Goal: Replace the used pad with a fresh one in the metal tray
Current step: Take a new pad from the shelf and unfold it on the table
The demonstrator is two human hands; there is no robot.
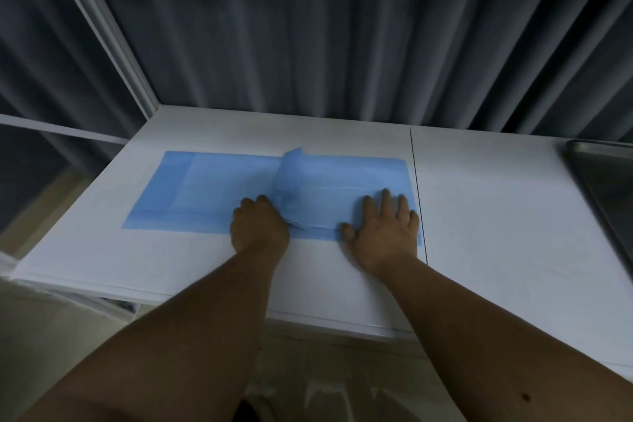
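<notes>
A blue pad [219,192] lies spread on the white table [479,216], with a raised fold standing up across its middle. My left hand [258,226] grips the near end of that fold, fingers curled round the blue sheet. My right hand [383,226] lies flat with spread fingers on the pad's right part, pressing it down near the right edge. The metal tray [606,181] sits at the far right of the table, only partly in view, and looks bare inside.
A dark seam [418,195] runs across the tabletop just right of the pad. Grey curtains [342,27] hang behind the table. A white frame post [102,27] rises at the back left. The table's front edge is close to my forearms.
</notes>
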